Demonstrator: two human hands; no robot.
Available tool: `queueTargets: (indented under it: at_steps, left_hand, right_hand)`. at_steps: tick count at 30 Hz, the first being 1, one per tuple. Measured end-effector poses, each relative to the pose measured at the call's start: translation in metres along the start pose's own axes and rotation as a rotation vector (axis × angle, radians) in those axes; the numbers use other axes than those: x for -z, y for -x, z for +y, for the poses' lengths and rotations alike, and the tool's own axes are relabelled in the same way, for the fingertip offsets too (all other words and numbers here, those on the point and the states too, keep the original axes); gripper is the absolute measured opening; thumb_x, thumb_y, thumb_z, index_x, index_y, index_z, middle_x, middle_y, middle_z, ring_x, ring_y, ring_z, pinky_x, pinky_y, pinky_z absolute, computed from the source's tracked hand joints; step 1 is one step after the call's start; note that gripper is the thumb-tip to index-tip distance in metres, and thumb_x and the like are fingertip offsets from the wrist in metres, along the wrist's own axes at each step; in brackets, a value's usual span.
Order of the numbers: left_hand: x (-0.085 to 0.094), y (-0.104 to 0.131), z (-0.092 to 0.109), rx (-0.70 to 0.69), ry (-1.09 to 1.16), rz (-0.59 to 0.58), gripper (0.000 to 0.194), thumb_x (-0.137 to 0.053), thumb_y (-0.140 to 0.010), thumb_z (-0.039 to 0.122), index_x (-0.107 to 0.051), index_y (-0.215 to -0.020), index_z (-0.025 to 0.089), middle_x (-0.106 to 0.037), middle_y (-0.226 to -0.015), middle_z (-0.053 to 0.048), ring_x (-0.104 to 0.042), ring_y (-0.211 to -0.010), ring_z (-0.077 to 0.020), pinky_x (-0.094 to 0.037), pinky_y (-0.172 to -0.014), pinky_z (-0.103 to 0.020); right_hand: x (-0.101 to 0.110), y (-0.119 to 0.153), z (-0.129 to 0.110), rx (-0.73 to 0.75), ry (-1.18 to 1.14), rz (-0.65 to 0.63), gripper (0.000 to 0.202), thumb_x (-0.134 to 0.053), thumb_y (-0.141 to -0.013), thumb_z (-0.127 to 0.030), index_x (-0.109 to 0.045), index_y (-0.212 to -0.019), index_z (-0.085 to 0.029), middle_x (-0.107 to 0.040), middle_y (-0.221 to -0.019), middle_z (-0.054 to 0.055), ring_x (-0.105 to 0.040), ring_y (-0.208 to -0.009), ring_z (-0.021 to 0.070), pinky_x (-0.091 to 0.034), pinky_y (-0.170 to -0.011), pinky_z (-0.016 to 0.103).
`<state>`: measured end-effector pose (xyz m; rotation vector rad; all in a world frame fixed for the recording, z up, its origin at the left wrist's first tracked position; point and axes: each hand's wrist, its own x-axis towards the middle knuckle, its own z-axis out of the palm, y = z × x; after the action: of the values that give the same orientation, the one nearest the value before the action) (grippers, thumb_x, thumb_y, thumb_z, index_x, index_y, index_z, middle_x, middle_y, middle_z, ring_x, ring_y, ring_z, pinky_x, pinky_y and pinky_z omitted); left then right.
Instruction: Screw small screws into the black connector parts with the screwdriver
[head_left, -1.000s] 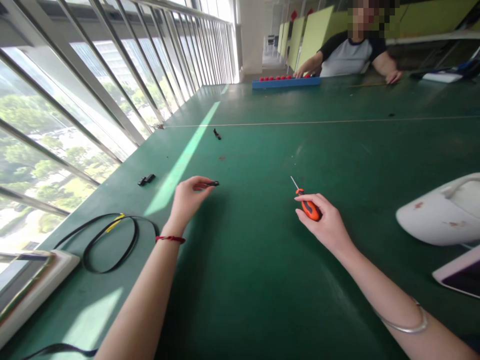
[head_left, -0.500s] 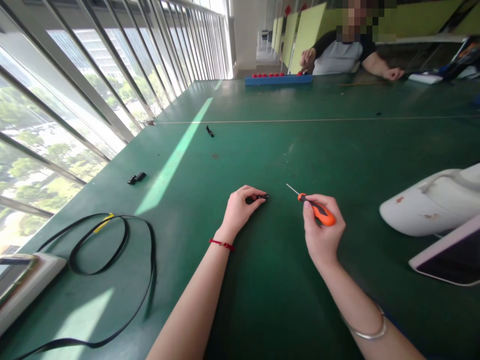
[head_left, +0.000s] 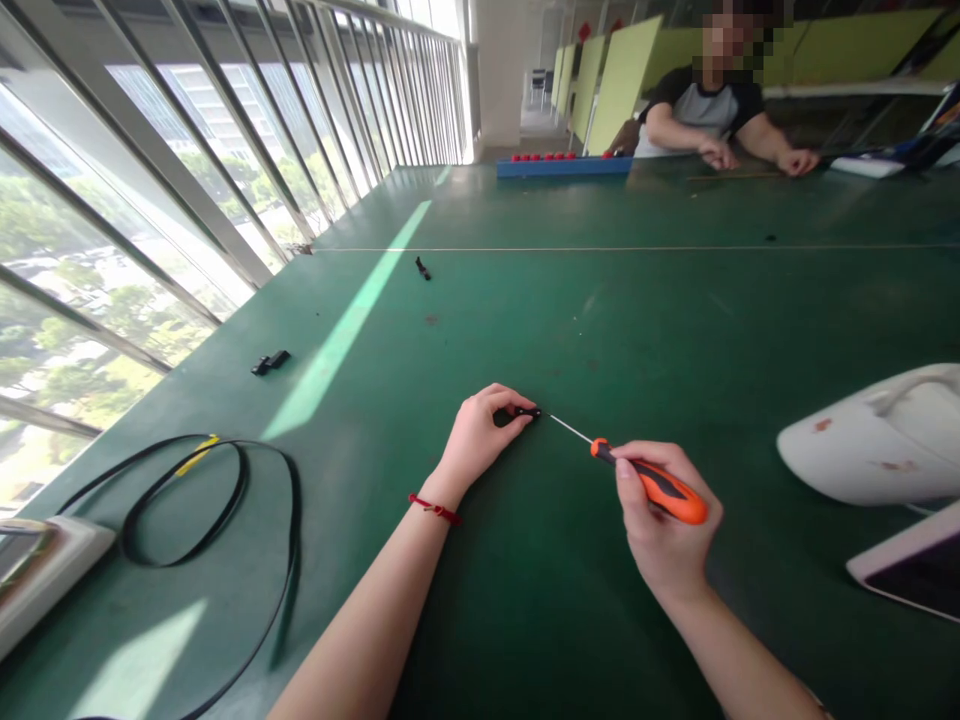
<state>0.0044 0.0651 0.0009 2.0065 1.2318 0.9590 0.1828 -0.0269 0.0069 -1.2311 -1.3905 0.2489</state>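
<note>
My left hand (head_left: 487, 430) is closed in a pinch on a small black part (head_left: 529, 411) just above or on the green tabletop (head_left: 495, 330); which of the two I cannot tell. Only the part's right end shows past the fingertips, and its kind is not clear. In my right hand (head_left: 667, 520) is an orange and black screwdriver (head_left: 667, 488), fingers wrapped round its handle. The thin shaft points left and up, with its tip at or very close to the end of the black part; contact cannot be made out.
Small black pieces (head_left: 270, 362) lie at left, another black piece (head_left: 423, 268) farther back. A looped black cable (head_left: 296, 520) lies front left. A white rounded device (head_left: 862, 440) stands at right. Across the table sits a person (head_left: 701, 120) near a blue strip with red knobs (head_left: 562, 168).
My right hand has moved down and right, and the screwdriver's tip now lies by the black part. My left hand keeps its pinch. The person opposite has drawn one hand away from the blue strip.
</note>
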Motion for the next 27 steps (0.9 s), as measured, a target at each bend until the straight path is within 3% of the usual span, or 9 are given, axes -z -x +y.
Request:
queueTargets:
  at_steps: [4,27]
  left_hand:
    - [-0.0002,0.0000,0.0008,0.002,-0.011,0.001,0.013,-0.060,-0.078,0.016,-0.070,-0.086,0.019,-0.066,-0.089,-0.004,-0.061,-0.079,-0.0148,-0.049,-0.073,-0.027]
    - [-0.0014,-0.0009,-0.0007,-0.002,-0.009,-0.001,0.014,-0.061,-0.077,0.016,-0.071,-0.087,0.020,-0.067,-0.090,-0.004,-0.061,-0.079,-0.0149,-0.050,-0.074,-0.027]
  right_hand:
    - [-0.0008,0.0011,-0.0020,0.035,-0.001,-0.060,0.005,-0.058,-0.081,-0.020,-0.059,-0.084,-0.023,-0.064,-0.073,0.001,-0.059,-0.057,0.0131,-0.047,-0.051,0.026]
    - [0.0007,0.0008,-0.0011,0.038,-0.039,-0.112,0.010,-0.058,-0.080,-0.014,-0.059,-0.086,-0.022,-0.062,-0.074,-0.002,-0.056,-0.055,0.0089,-0.046,-0.050,0.021]
